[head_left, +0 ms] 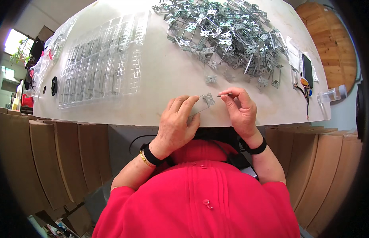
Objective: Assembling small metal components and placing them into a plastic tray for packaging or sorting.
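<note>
Close to the table's near edge, my left hand [174, 125] is closed on a small metal bracket [208, 99] with a thin wire-like frame, its flat punched end sticking out past my fingertips. Just right of it, my right hand [242, 113] pinches a thin dark metal piece [223, 95] between thumb and forefinger; most of that piece is hidden, so its kind is unclear. Its tip points at the bracket, with a gap between them. Beyond my hands lies a big tangled pile of similar metal brackets [228, 35]. Clear plastic compartment trays [135, 81] stand to the left with metal parts inside.
A small black object [54, 86] lies left of the trays. At the right are a black phone [307, 69], a short cable [307, 104] and a clear cylindrical container [331, 95]. Cardboard boxes [49, 158] line the floor on both sides below the table [160, 75].
</note>
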### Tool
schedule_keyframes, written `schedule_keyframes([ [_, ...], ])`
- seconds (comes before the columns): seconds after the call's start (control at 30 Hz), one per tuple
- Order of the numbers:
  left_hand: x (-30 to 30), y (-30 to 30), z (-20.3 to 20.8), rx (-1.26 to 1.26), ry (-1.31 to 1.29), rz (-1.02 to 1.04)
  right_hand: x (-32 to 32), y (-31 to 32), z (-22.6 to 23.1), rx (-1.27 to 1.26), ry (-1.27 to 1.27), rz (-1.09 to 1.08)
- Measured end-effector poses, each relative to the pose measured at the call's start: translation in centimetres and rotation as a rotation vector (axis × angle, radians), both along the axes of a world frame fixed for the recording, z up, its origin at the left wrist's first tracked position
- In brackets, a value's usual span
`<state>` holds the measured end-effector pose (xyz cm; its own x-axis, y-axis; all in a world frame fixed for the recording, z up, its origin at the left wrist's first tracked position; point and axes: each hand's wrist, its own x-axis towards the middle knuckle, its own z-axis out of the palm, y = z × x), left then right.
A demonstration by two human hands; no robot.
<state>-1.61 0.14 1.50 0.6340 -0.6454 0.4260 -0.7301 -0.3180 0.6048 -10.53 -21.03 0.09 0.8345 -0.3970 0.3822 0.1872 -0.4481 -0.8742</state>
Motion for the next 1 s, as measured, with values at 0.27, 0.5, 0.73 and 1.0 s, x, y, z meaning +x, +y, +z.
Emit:
schedule_keyframes([
  [0.27,0.1,0.0,0.0,-0.083,0.178,-0.007,-0.1,0.0,-0.9,0.144,-0.002,-0.006],
  [0.5,0.9,0.3,-0.8,-0.168,0.241,-0.038,0.1,0.5,0.2,0.097,0.043,0.007],
  [0.73,1.3,0.3,-0.5,-0.167,0.262,-0.077,0.8,0.9,0.2,-0.021,0.011,-0.007],
  [1.0,1.4,0.4,-0.5,-0.182,0.293,-0.075,0.9,1.0,0.3,-0.006,0.055,-0.004],
])
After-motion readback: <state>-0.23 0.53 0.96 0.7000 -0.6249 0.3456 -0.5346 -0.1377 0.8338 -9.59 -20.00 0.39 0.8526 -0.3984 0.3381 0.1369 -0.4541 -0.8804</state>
